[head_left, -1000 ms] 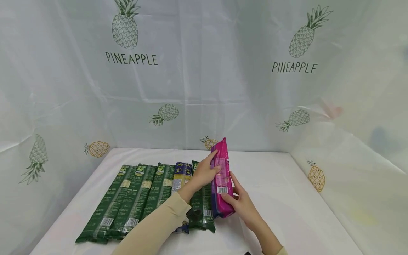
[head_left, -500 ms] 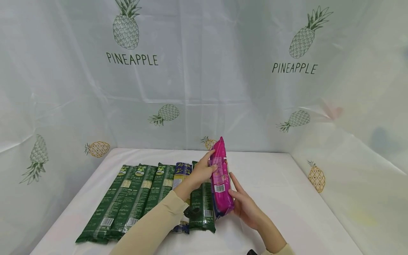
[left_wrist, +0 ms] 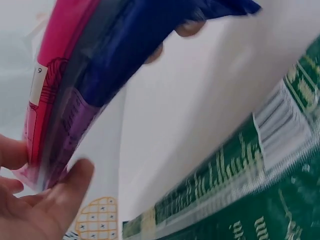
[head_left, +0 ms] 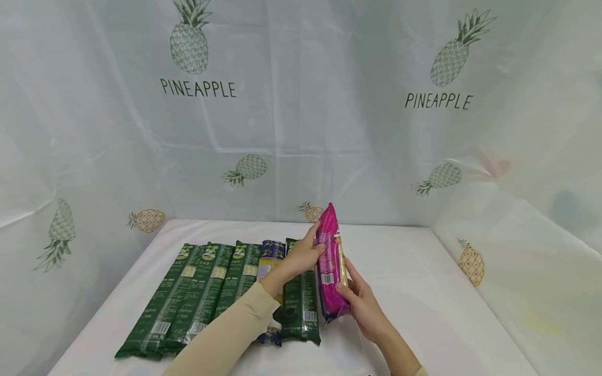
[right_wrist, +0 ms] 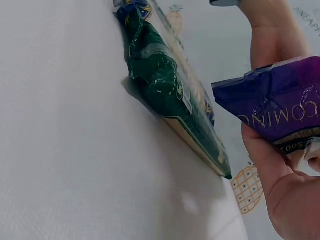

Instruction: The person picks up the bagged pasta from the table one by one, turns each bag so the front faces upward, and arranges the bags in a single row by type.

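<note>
Both hands hold a pink and dark-blue package (head_left: 328,261) with a barcode, tilted up on its edge at the right end of a row of packs. My left hand (head_left: 303,256) grips its upper left side, thumb on the pink face. Lower on the right side, my right hand (head_left: 367,305) grips it with thumb in front. The right wrist view shows the package's purple end (right_wrist: 280,100) with gold lettering resting in the right hand. A green spaghetti pack (head_left: 301,308) lies flat just left of the package, partly hidden by the left arm.
Left of that lie a blue-and-yellow pasta pack (head_left: 271,250) and several green spaghetti packs (head_left: 188,292), side by side on a white-covered table (head_left: 423,313). A pineapple-print curtain (head_left: 320,115) encloses the back and sides.
The package has turned about its long axis, so a golden side now shows at its right edge. The right hand has shifted its hold slightly. The row of packs stays put.
</note>
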Tool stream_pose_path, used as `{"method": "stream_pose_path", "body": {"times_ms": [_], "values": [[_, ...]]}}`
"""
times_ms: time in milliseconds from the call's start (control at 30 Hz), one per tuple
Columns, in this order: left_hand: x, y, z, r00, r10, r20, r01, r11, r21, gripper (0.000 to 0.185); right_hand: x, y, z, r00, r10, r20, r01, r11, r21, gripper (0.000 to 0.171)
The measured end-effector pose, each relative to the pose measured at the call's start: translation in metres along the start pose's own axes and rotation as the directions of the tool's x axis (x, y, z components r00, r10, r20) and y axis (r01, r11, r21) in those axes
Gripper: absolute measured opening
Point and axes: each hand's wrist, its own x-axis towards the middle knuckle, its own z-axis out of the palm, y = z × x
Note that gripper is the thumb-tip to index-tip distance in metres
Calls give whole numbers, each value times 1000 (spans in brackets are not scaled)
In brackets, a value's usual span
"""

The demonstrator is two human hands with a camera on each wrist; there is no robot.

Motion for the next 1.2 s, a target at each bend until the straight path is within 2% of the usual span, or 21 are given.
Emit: {"method": "stream_pose_path", "body": {"times_ms": [67, 167, 500, 867, 1067, 1200], "values": [[1, 3, 0, 999, 36, -24, -33, 993, 111, 71, 0, -1, 1, 999, -27, -26, 26, 999, -17, 78], [1, 7, -2, 996, 73, -52, -60, 975, 214, 71, 0, -3, 3, 997, -53, -49, 51, 998, -44, 79], [-1, 16, 1, 995, 81, -57, -60, 951, 304, 79, 0, -3, 8, 993, -115, -35, 109, 984, -141, 80], [1, 6, 6, 990, 105, -94, -83, 973, 217, 76, -1, -6, 12, 990, -136, -23, 126, 961, -247, 81], [2, 5, 9, 991, 41, -130, -29, 995, 91, 73, -1, -8, 11, 992, -123, -31, 106, 937, -332, 83], [2, 3, 10, 990, 12, -138, -13, 1000, -3, 72, -2, -12, 8, 995, -90, -37, 72, 937, -341, 80]]}}
